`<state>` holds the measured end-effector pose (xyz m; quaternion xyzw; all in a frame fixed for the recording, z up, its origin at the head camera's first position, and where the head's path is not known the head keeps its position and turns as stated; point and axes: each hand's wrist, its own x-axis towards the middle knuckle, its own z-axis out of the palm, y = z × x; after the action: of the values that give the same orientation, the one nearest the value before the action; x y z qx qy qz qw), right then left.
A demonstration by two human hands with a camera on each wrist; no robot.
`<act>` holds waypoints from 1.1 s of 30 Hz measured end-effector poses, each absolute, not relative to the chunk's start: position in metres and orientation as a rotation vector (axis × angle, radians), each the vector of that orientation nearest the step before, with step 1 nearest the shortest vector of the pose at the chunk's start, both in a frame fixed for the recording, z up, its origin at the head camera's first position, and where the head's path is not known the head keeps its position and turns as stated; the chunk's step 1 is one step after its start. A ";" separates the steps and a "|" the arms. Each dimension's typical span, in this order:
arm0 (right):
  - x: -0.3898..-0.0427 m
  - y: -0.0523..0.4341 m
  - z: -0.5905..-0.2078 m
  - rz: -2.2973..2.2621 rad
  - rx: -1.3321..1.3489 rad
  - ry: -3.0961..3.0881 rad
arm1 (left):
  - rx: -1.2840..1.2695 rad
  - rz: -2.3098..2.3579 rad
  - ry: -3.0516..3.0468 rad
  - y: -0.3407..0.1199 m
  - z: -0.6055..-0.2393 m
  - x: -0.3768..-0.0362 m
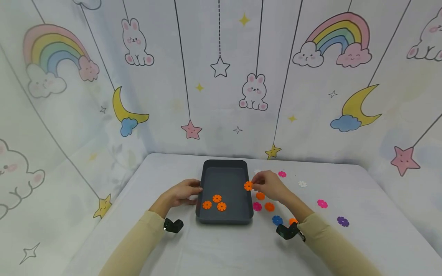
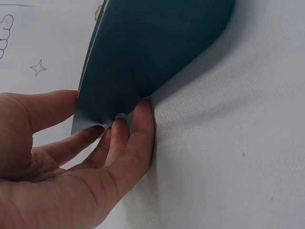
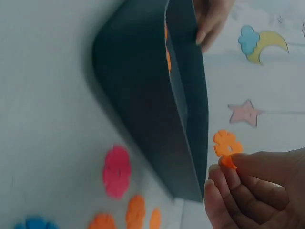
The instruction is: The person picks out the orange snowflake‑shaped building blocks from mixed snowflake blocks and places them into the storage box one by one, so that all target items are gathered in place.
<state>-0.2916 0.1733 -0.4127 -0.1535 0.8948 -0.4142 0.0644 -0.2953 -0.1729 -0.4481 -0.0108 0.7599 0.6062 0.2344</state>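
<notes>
White table (image 1: pixel 214 253), tray (image 1: pixel 224 180) pointing away lengthwise; right hand (image 1: pixel 271 186) pinching flower (image 1: pixel 246 187), seemingly tilted

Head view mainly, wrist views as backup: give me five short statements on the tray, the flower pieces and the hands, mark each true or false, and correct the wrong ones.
1. The right hand pinches an orange flower piece. True.
2. The tray holds three blue pieces. False: three orange pieces lie in it, and the blue piece in view lies outside.
3. The left hand touches the tray's left side. True.
4. The purple piece lies left of the tray. False: it lies on the white cloth to the tray's right.
5. A pink piece lies outside the tray, beside its right wall. True.
</notes>
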 end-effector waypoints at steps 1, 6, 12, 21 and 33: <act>-0.290 0.168 -0.413 -1.252 -0.478 2.701 | -0.030 1.664 2.086 -0.173 -0.448 -0.295; -0.283 0.141 -0.418 -1.232 -0.596 2.712 | -0.025 1.667 2.085 -0.173 -0.448 -0.295; -0.277 0.113 -0.424 -1.203 -0.691 2.720 | -0.024 1.676 2.087 -0.173 -0.448 -0.295; -0.281 0.095 -0.444 -1.063 -0.691 2.846 | -0.034 1.681 2.076 -0.172 -0.448 -0.292; -0.283 0.088 -0.451 -0.860 -0.618 2.965 | -0.030 1.683 2.074 -0.172 -0.448 -0.294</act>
<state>-0.2830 0.0880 -0.4508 -0.1962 0.9417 -0.2732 -0.0033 -0.2938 -0.1717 -0.4483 -0.0111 0.7552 0.6127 0.2329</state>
